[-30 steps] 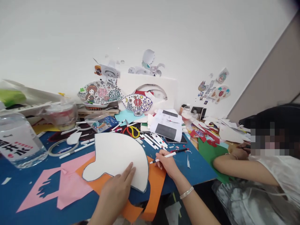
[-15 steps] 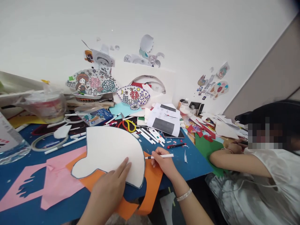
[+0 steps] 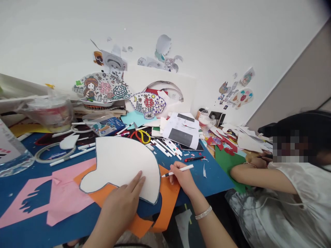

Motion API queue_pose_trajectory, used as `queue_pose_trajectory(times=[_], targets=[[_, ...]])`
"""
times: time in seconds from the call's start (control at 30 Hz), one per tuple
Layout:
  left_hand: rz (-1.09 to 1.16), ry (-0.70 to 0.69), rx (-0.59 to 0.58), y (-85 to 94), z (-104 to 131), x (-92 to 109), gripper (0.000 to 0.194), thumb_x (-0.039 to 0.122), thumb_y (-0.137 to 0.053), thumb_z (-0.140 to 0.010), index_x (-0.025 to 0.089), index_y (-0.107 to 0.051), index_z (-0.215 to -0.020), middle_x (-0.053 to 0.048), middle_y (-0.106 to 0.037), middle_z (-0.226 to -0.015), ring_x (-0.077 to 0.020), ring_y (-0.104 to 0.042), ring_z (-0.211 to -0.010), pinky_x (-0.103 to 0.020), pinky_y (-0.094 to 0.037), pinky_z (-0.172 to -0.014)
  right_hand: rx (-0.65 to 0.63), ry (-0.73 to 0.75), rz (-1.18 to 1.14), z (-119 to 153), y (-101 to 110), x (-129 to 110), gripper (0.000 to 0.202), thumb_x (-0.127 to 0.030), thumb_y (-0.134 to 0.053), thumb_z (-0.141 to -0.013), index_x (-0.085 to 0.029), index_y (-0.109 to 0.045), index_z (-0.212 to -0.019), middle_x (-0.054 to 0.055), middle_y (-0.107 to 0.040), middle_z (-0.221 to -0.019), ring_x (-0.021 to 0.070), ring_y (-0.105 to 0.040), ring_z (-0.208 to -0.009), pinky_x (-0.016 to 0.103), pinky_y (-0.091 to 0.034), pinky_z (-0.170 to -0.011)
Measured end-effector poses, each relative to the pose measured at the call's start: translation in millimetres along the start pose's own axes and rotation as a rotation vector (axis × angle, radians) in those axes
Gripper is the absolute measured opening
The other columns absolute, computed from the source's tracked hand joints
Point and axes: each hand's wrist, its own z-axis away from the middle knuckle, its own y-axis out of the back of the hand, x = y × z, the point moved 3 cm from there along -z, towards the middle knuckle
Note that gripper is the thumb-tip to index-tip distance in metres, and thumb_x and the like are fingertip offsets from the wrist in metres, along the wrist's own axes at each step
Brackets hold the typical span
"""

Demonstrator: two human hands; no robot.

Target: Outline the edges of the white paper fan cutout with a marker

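A white fan-shaped cutout (image 3: 124, 162) with a dark line along its edge lies on orange paper (image 3: 168, 203) at the table's front. My left hand (image 3: 128, 198) rests flat on the cutout, its fingers stretched out. Between the fingers of my right hand (image 3: 179, 175) is a white marker (image 3: 186, 167), its dark tip at the cutout's right edge. Whether the tip touches the edge I cannot tell. Pink paper (image 3: 68, 196) with cut-out holes lies to the left.
Several white markers (image 3: 161, 148), yellow-handled scissors (image 3: 144, 137) and a red-black pen (image 3: 194, 159) lie beyond the cutout. Decorated paper fans (image 3: 148, 103) stand against the wall. At the left is a plastic-wrapped tub (image 3: 50, 112). A person (image 3: 274, 179) leans over the table at the right.
The marker in my right hand has tilted, its rear end now higher, and its tip sits slightly lower along the cutout's right edge. My left hand stays on the cutout.
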Motion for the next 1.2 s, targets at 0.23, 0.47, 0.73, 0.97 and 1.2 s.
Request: queue_pose_trajectory(times=[0.23,0.47,0.73,0.97,1.2], targets=[[0.009,0.029,-0.011,-5.6,-4,2,0.051,-0.004,-0.035,-0.075,0.012,-0.063,-0.113,-0.008,-0.059,-0.125,-0.0164,-0.063,-0.055,-0.030,-0.051,-0.042,0.098,0.029,-0.065,13,-1,-16,0.031,-0.038,-0.057,-0.076,-0.020,-0.046,-0.054,-0.003,-0.057,-0.044,0.0094,-0.048,-0.035,0.022,-0.040,-0.041],[0.018,0.028,0.017,-3.4,-4,2,0.052,-0.006,-0.035,-0.074,0.011,-0.063,-0.114,-0.009,-0.060,-0.124,-0.0160,-0.064,-0.058,-0.029,-0.052,-0.045,0.260,-0.098,0.025,40,-16,0,0.031,-0.034,-0.054,-0.075,-0.022,-0.038,-0.052,-0.005,-0.051,-0.038,0.0072,-0.039,-0.032,0.019,-0.030,-0.035],[0.023,0.005,0.032,-6.6,-4,2,0.050,-0.004,-0.035,-0.075,0.010,-0.062,-0.115,-0.011,-0.059,-0.125,-0.0166,-0.065,-0.060,-0.029,-0.051,-0.047,0.267,0.047,0.130,23,-15,2,0.033,-0.033,-0.050,-0.082,-0.022,-0.040,-0.053,-0.006,-0.049,-0.042,0.0089,-0.043,-0.037,0.022,-0.034,-0.040],[0.021,0.009,0.044,-5.3,-3,2,0.050,-0.004,-0.035,-0.074,0.010,-0.063,-0.114,-0.011,-0.060,-0.124,-0.0159,-0.064,-0.057,-0.029,-0.051,-0.045,0.245,0.064,0.159,23,-16,-1,0.032,-0.035,-0.050,-0.083,-0.022,-0.041,-0.056,-0.005,-0.054,-0.047,0.0104,-0.049,-0.041,0.022,-0.038,-0.045],[0.019,0.008,0.005,-8.8,-2,3,0.050,-0.004,-0.036,-0.075,0.011,-0.061,-0.117,-0.011,-0.057,-0.127,-0.0172,-0.064,-0.060,-0.030,-0.050,-0.046,0.269,-0.023,0.093,23,-15,3,0.034,-0.037,-0.053,-0.080,-0.022,-0.037,-0.054,-0.007,-0.046,-0.038,0.0088,-0.039,-0.034,0.021,-0.032,-0.038]])
